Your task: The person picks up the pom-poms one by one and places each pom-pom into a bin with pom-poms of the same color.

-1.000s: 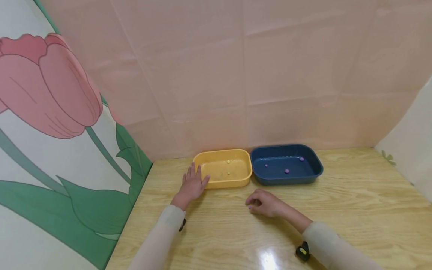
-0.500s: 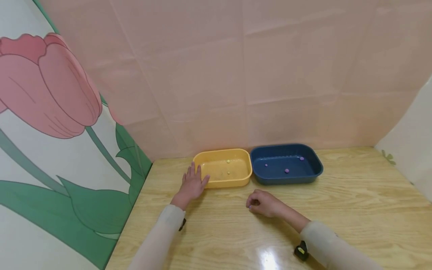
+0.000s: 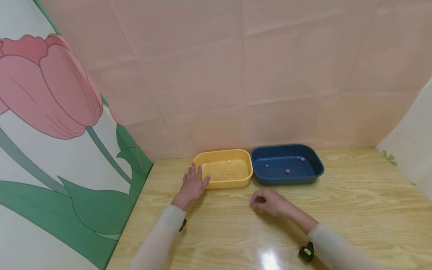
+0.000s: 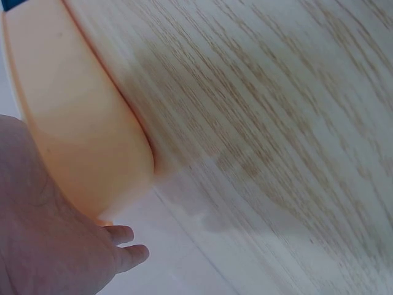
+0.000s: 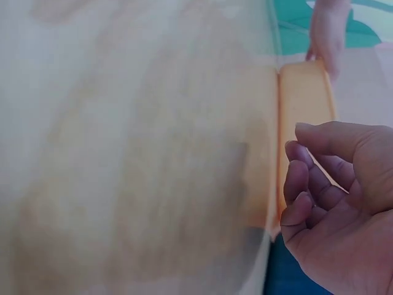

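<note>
My left hand [image 3: 191, 186] lies with straight fingers over the left end of a yellow tray [image 3: 229, 183]; in the left wrist view, that hand [image 4: 49, 233] shows against the tray's outer wall. Just above the table, in front of the trays, my right hand [image 3: 270, 202] has its fingers curled and pinches a small purple ball [image 3: 254, 204]. The ball is hidden in the right wrist view, where thumb and forefinger of the right hand [image 5: 344, 190] come together. Two small yellow balls [image 3: 228, 162] lie inside the yellow tray.
Against the yellow tray's right side stands a dark blue tray [image 3: 288, 181] holding three purple balls [image 3: 287, 171]. Both trays are near the back of the wooden table [image 3: 216, 232], before a pink-covered wall [image 3: 202, 75]. A wall with a painted tulip [image 3: 67, 86] rises at the left.
My right hand has shifted slightly to the right, with the purple ball still between its fingertips. The left hand and both trays have stayed in place.
</note>
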The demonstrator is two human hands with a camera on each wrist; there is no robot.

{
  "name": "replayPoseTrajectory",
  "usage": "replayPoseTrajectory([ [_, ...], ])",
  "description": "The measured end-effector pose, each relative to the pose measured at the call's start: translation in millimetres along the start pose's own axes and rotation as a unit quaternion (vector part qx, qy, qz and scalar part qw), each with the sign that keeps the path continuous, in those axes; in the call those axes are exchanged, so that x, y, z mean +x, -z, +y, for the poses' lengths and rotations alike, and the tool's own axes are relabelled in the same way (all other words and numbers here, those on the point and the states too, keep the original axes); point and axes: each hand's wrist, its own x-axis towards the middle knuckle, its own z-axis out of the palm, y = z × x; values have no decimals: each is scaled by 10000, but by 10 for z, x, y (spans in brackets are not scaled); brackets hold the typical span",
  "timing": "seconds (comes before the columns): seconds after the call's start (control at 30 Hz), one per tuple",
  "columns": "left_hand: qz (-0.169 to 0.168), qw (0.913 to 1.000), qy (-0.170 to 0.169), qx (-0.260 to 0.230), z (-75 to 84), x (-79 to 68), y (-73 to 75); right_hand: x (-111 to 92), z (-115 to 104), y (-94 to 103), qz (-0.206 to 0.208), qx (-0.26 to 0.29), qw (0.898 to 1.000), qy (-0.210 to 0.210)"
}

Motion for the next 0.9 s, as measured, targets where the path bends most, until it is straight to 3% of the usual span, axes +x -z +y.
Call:
replayPoseTrajectory([
  [0.53,18,10000,-36,-91,5,4,23,32,-35,510,673,-361,9965,-336],
  [0.9,36,9999,-49,-100,11,-10,12,63,54,804,913,-265,9914,-895],
])
